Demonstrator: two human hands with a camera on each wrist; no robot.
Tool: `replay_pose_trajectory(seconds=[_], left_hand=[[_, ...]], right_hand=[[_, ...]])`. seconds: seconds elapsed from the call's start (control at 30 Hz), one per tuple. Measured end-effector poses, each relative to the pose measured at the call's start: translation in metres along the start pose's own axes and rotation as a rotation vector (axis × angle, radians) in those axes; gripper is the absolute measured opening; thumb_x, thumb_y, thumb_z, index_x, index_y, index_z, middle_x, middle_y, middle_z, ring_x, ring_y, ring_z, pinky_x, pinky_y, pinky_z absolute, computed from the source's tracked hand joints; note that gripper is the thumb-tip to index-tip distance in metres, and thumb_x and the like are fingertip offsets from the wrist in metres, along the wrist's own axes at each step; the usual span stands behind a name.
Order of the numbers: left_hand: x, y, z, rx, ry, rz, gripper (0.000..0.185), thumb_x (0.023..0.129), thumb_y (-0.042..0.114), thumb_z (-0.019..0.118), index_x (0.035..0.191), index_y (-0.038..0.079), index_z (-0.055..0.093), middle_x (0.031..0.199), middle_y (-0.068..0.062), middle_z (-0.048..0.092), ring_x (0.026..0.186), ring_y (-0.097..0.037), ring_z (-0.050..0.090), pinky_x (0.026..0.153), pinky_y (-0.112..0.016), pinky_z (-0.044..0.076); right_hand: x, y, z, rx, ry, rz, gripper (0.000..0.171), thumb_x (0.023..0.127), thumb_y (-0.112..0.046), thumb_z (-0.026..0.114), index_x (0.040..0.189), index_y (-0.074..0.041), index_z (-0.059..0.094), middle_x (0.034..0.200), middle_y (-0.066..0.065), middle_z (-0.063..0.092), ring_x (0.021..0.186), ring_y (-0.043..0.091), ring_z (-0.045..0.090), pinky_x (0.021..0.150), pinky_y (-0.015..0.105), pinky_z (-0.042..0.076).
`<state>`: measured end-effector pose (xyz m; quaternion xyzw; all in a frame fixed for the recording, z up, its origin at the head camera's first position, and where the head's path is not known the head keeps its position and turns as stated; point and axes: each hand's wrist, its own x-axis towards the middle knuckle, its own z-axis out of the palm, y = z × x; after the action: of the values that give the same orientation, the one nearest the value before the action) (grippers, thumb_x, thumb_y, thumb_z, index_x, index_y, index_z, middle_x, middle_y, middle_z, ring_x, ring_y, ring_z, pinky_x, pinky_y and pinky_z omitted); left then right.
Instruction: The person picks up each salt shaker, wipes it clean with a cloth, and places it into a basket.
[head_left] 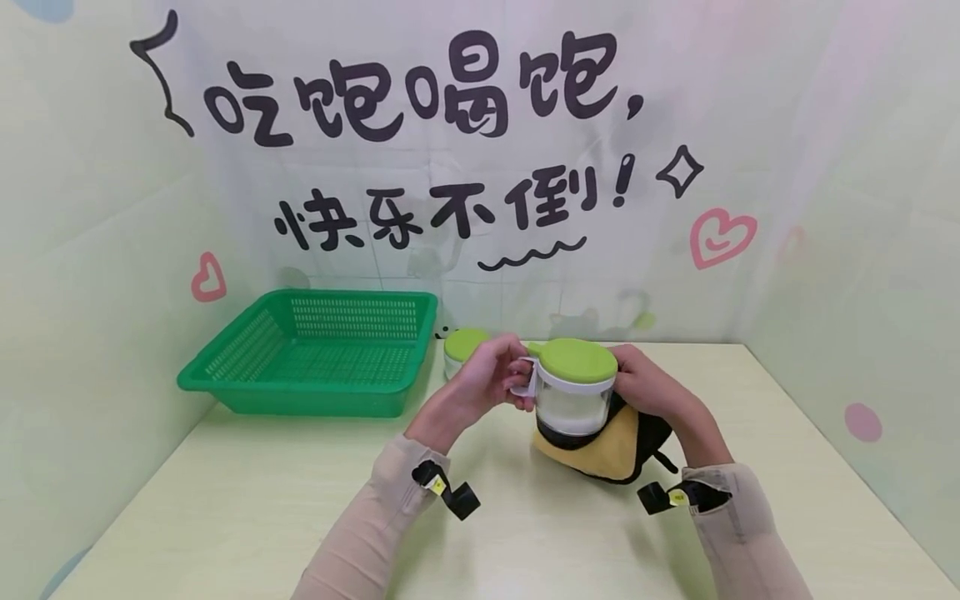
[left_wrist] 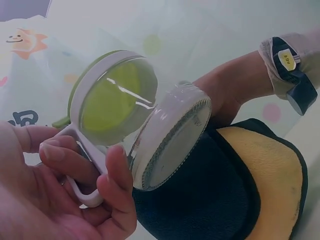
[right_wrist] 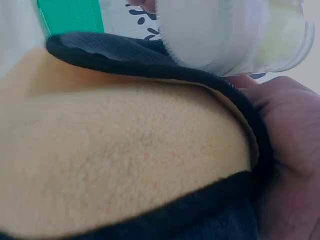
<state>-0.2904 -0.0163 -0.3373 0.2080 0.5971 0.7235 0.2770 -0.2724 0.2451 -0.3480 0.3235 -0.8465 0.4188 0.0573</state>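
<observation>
Basket of green plastic mesh on the left of the frame, standing at the back of the pale wood-look table. Just right of it, near the middle of the frame, a round jar with a lime-green lid, partly hidden by what comes next: the left hand! Its fingers are curled through a white plastic loop handle, a firm hold, and the left wrist view shows those fingers wrapped right round it. That handle belongs to the star of the show, right of centre: a clear, round container with a lime-green lid and white rim. Lid on top, small tab pointing left, and in the left wrist view the whole body leans over, pale base showing.

Below it, lower right of centre, a thick plush cloth, yellow on one face and black on the other, bunched up and folded. And on the far side, the right hand, grasping that cloth at the container's right flank; the fingertips are out of sight, so whether they touch the container I cannot tell. Right edge of the back wall: a pink heart outline on the pale fabric
</observation>
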Motion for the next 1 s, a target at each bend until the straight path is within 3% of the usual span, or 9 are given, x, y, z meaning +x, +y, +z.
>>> replay_pose_trajectory(seconds=[0.07,0.2,0.33,0.47,0.6,0.73,1.0], left_hand=[[-0.001,0.001,0.000,-0.028,-0.010,-0.004,0.030,0.093,0.020,0.038,0.063,0.015,0.033,0.052,0.005,0.033,0.053,-0.020,0.058,0.060,-0.033,0.047],[-0.002,0.002,-0.002,-0.083,-0.027,-0.013,0.030,0.093,0.019,0.038,0.064,0.016,0.033,0.052,0.007,0.033,0.052,-0.017,0.050,0.059,-0.032,0.046],[-0.002,0.001,-0.003,-0.117,-0.049,-0.018,0.032,0.094,0.018,0.037,0.063,0.017,0.033,0.052,0.008,0.034,0.051,-0.017,0.045,0.060,-0.031,0.045],[-0.002,-0.001,-0.003,-0.111,-0.088,-0.026,0.031,0.093,0.018,0.037,0.063,0.017,0.033,0.053,0.008,0.034,0.051,-0.016,0.044,0.060,-0.032,0.044],[-0.002,-0.003,-0.002,-0.084,-0.128,-0.048,0.030,0.094,0.019,0.037,0.064,0.016,0.033,0.055,0.008,0.035,0.052,-0.014,0.040,0.060,-0.032,0.046],[-0.002,-0.004,-0.001,-0.063,-0.149,-0.068,0.031,0.096,0.021,0.037,0.066,0.016,0.034,0.057,0.007,0.036,0.052,-0.014,0.039,0.061,-0.032,0.048],[-0.002,-0.004,-0.002,-0.052,-0.177,-0.063,0.031,0.097,0.020,0.036,0.066,0.016,0.033,0.057,0.008,0.036,0.052,-0.013,0.039,0.061,-0.031,0.047]], right_hand=[[0.001,0.001,0.001,-0.008,-0.038,-0.008,0.024,0.091,0.013,0.051,0.094,0.001,0.071,0.086,0.006,0.067,0.077,0.002,0.054,0.076,0.023,0.048],[0.002,0.000,0.002,-0.006,-0.084,0.003,0.023,0.089,0.013,0.051,0.094,-0.001,0.070,0.085,0.002,0.064,0.076,0.005,0.052,0.075,0.024,0.045],[0.000,-0.005,0.001,-0.005,-0.067,0.026,0.025,0.088,0.014,0.051,0.093,-0.001,0.071,0.088,0.004,0.066,0.079,0.006,0.053,0.076,0.024,0.046],[-0.001,-0.008,0.000,0.019,-0.039,0.004,0.020,0.094,0.009,0.055,0.092,-0.002,0.072,0.088,0.000,0.068,0.079,0.004,0.057,0.077,0.024,0.050],[-0.001,-0.010,0.001,0.051,-0.051,-0.030,0.014,0.098,0.000,0.061,0.102,0.000,0.075,0.094,-0.011,0.071,0.086,0.002,0.063,0.083,0.024,0.055],[-0.001,-0.011,0.002,0.088,-0.081,-0.053,0.019,0.098,-0.001,0.063,0.113,0.003,0.074,0.102,-0.018,0.072,0.095,-0.001,0.064,0.089,0.023,0.055],[0.000,-0.013,-0.001,0.099,-0.109,-0.036,0.020,0.100,-0.002,0.060,0.115,-0.001,0.074,0.105,-0.010,0.072,0.097,0.005,0.066,0.090,0.024,0.056]])
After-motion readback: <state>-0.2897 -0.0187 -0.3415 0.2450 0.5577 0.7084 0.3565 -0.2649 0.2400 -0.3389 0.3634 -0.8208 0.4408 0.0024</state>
